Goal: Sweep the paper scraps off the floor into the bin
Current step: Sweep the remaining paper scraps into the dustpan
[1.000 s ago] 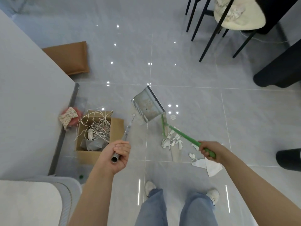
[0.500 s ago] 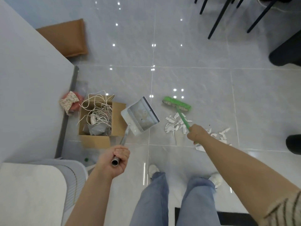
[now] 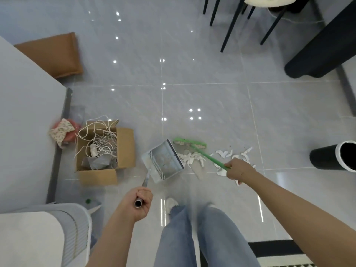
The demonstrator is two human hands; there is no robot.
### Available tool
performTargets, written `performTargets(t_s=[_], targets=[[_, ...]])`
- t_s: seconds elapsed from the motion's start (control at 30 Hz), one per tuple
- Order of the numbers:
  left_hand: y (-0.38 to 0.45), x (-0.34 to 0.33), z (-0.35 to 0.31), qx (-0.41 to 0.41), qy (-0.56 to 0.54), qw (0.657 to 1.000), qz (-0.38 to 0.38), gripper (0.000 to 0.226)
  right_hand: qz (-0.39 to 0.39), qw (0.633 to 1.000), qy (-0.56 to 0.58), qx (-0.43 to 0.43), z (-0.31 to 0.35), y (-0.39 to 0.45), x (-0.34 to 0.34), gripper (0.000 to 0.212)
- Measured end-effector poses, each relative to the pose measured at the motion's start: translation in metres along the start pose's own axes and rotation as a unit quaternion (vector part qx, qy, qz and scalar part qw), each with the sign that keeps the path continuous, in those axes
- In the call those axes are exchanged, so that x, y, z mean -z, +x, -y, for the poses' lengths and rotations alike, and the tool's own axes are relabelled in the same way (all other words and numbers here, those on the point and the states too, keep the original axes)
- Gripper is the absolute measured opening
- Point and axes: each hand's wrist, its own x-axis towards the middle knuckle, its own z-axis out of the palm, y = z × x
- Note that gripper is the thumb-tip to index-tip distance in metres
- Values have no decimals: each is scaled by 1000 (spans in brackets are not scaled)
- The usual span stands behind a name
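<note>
My left hand (image 3: 139, 201) was curled tight around the top end of the metal dustpan handle (image 3: 145, 179), whose open tube end showed between thumb and fingers. The grey dustpan (image 3: 163, 160) sat tilted on the tiled floor (image 3: 212, 97) just ahead of my feet, its toothed edge on the near left and its open lip facing right toward the scraps. My right hand (image 3: 238, 169) gripped the thin green broom handle (image 3: 210, 158), fingers wrapped round it (the fingertips themselves were hidden from me). The green broom head (image 3: 189, 142) lay on the floor just beyond the dustpan's far right corner.

The white paper scraps (image 3: 192, 158) were heaped right against the dustpan's lip, under the broom handle, with more loose pieces (image 3: 224, 153) scattered to the right, past my right hand. A black cylindrical bin (image 3: 331, 158) with a white liner lay at the far right edge, well apart from the scraps.

To the left of the dustpan stood an open cardboard box (image 3: 123, 145) holding tangled white cord. A brown cushion (image 3: 55, 54) lay farther off on the left.
</note>
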Motion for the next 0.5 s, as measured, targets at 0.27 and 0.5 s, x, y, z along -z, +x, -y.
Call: performTargets(t_s=[0.27,0.5], targets=[[2,30,48,17,-26,998,52,59,1,1000,15,21,6,15,-29,43],[5,48,80,-13,-40,999,32,53,58,997,-16,41,-25,-10,-68,47]])
